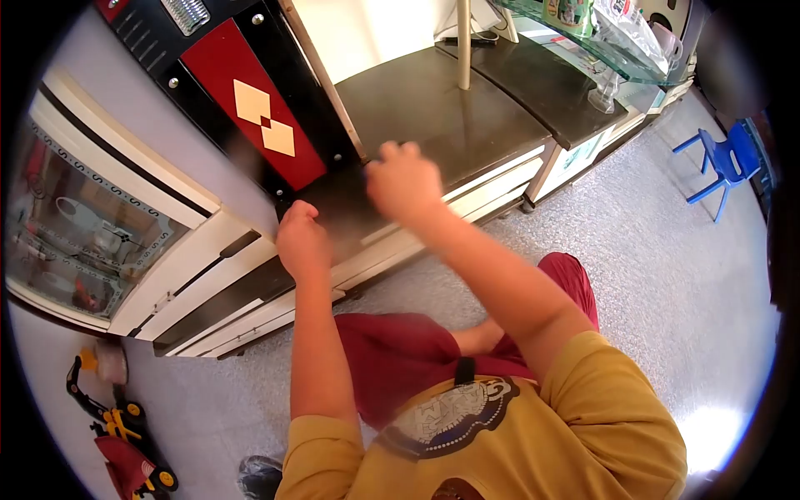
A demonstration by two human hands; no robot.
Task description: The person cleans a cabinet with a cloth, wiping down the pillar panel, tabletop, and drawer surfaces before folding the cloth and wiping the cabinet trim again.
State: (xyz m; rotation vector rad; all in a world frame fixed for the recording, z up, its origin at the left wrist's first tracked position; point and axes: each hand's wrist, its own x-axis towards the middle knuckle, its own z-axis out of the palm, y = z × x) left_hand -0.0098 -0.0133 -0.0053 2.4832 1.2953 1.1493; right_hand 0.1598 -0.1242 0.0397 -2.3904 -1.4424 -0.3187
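Note:
A black and red speaker-like panel (250, 108) with two cream diamonds stands on a dark cabinet top (417, 108). My left hand (303, 242) is closed at the panel's lower corner, by the front edge of the cabinet; what it grips, if anything, is hidden. Slightly blurred, my right hand (404, 182) is curled over the cabinet top, close to the panel's right lower corner and the foot of a thin wooden strip (329, 83). Its fingers are closed, and whatever may be between them is too small to make out.
To the left is a glass-fronted cabinet door (87, 229). A glass shelf (583, 42) with items juts out at the upper right, above an upturned glass (603, 93). Farther right stands a blue chair (723, 162). A toy digger (121, 421) lies at the lower left.

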